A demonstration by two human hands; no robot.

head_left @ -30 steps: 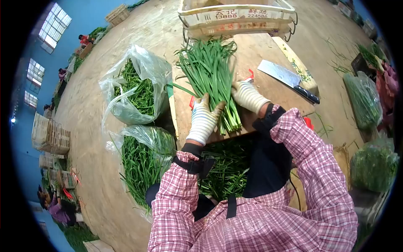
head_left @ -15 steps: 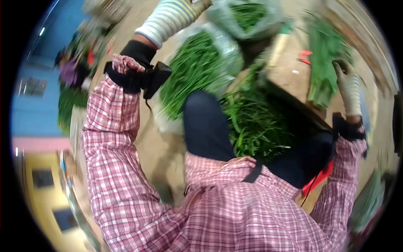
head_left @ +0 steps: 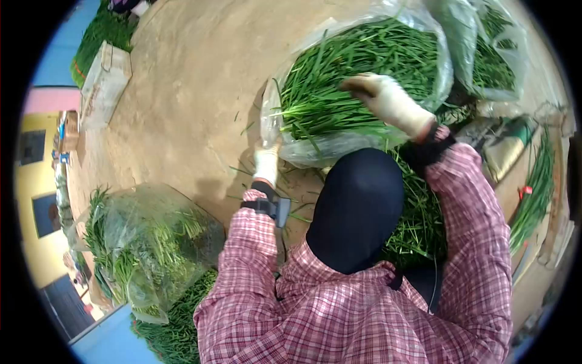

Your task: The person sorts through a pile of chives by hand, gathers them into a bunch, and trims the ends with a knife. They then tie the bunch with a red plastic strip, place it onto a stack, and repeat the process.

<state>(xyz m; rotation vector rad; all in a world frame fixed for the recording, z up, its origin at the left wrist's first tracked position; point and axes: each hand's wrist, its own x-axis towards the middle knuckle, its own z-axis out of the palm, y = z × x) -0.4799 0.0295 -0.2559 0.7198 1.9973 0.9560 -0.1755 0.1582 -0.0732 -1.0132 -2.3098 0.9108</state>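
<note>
A clear plastic bag (head_left: 445, 57) lies spread on the floor in front of me, heaped with long, flat-leaved garlic chives (head_left: 370, 60). My left hand (head_left: 265, 162), in a pale knit glove, is at the bag's lower left edge, its fingers closed on the plastic. Gloved too, my right hand (head_left: 394, 106) hovers over the chives, fingers stretched out to the left and nothing in them. Loose green trimmings (head_left: 418, 233) are piled beside my raised knee.
Another bag of greens (head_left: 494, 60) stands at upper right. A bundle of chives with a red tie (head_left: 536, 188) lies at far right. At lower left is a plastic-wrapped heap of greens (head_left: 151, 236). A whitish crate (head_left: 106, 85) stands at upper left.
My view has turned left. My right hand has left the board with the chive bundle and come over the bagged chives. My left hand has come down to the bag's edge.
</note>
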